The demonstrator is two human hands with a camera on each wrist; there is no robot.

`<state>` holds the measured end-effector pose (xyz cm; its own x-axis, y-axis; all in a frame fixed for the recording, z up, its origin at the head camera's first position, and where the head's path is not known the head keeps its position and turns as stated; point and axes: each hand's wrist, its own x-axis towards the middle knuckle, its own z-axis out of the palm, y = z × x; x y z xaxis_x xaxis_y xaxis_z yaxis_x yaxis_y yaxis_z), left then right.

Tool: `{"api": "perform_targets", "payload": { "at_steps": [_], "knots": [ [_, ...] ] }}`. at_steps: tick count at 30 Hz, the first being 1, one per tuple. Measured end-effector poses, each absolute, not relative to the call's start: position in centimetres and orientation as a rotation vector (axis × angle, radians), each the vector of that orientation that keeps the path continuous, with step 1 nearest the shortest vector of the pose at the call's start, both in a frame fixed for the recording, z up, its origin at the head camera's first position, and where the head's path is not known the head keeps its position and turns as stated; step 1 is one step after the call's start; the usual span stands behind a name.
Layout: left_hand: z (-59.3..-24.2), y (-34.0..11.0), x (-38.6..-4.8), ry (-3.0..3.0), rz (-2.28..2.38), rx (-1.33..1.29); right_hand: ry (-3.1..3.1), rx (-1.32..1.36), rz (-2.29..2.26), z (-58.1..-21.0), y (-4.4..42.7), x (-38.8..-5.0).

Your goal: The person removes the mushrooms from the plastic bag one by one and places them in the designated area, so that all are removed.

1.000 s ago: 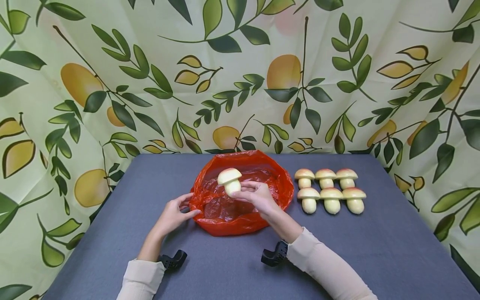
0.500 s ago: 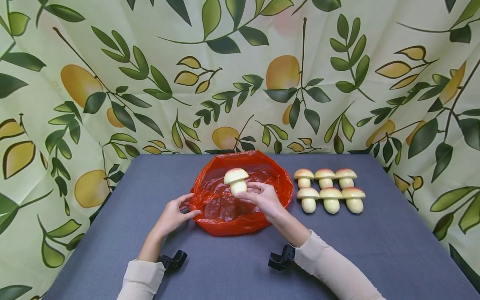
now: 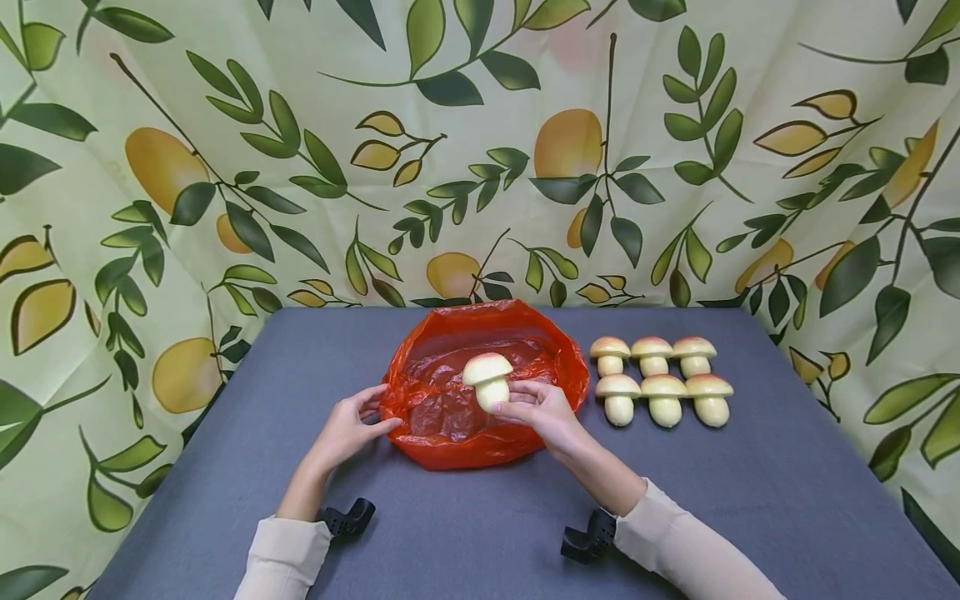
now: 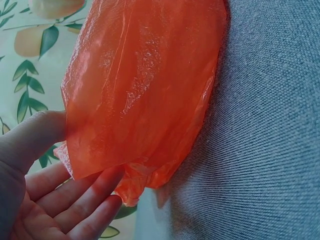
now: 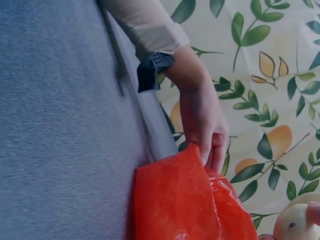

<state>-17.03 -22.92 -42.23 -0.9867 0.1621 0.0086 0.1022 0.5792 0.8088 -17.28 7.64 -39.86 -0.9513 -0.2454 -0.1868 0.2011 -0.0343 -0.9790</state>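
A red plastic bag (image 3: 468, 452) lies with its mouth spread wide on the table. My left hand (image 3: 348, 429) pinches the bag's left rim; in the left wrist view the thumb is on one side of the film and the fingers (image 4: 95, 192) behind it. Over the bag's opening, my right hand (image 3: 543, 412) holds a toy mushroom (image 3: 489, 379) by its stem, cap up and slightly tilted. The mushroom's stem end (image 5: 295, 222) shows at the edge of the right wrist view. Whatever lies deep in the bag is hard to make out.
Several more toy mushrooms (image 3: 663, 400) lie in two rows right of the bag. The grey-blue cloth (image 3: 450, 533) covers the table. A leaf-and-fruit patterned curtain (image 3: 480, 167) rises behind it. Each wrist wears a black camera mount (image 3: 588, 537).
My right hand has moved right and a little nearer to me, carrying the mushroom with it over the bag. The left hand stays on the rim.
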Motion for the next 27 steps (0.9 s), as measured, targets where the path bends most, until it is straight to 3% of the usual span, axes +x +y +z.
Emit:
{"api": "perform_targets", "payload": {
  "at_steps": [27],
  "knots": [
    [-42.0, -23.0, -16.9, 2.733, 1.381, 0.230, 1.979, -0.051, -1.958, -40.9, 12.1, -14.3]
  ]
}}
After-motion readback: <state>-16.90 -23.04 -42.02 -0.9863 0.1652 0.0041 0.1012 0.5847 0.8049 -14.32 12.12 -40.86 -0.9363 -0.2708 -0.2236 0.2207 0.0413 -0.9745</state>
